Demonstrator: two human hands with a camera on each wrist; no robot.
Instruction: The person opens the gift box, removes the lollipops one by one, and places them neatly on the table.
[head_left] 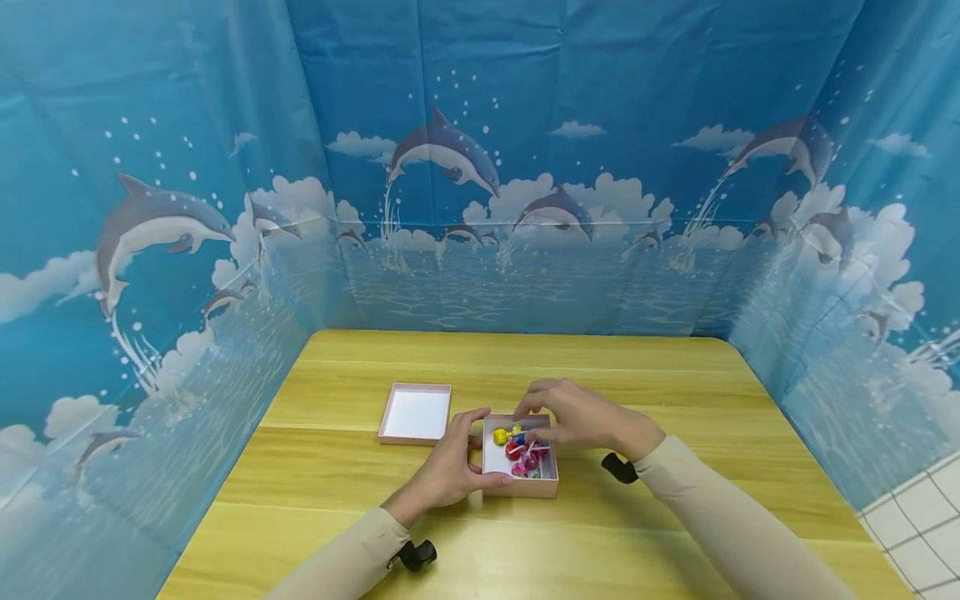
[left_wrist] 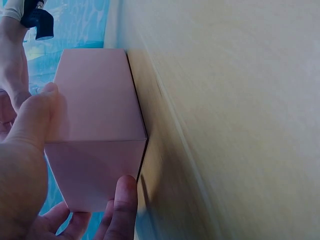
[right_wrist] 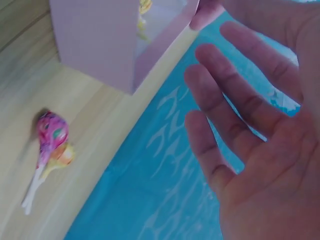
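While L fingers (left_wrist: 125, 200) grip pale-pink sq box (head_left: 522, 492) w/ bright lollipops (head_left: 513, 451), R fingers (right_wrist: 250, 105) spread loosely nearby.

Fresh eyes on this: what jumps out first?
Probably the bright blue dolphin curtain, behind the table and along both sides. Next, the colourful lollipops inside the open pink box, which the left hand grips while the right hand is over it. The right wrist view also shows two loose lollipops beside the box.
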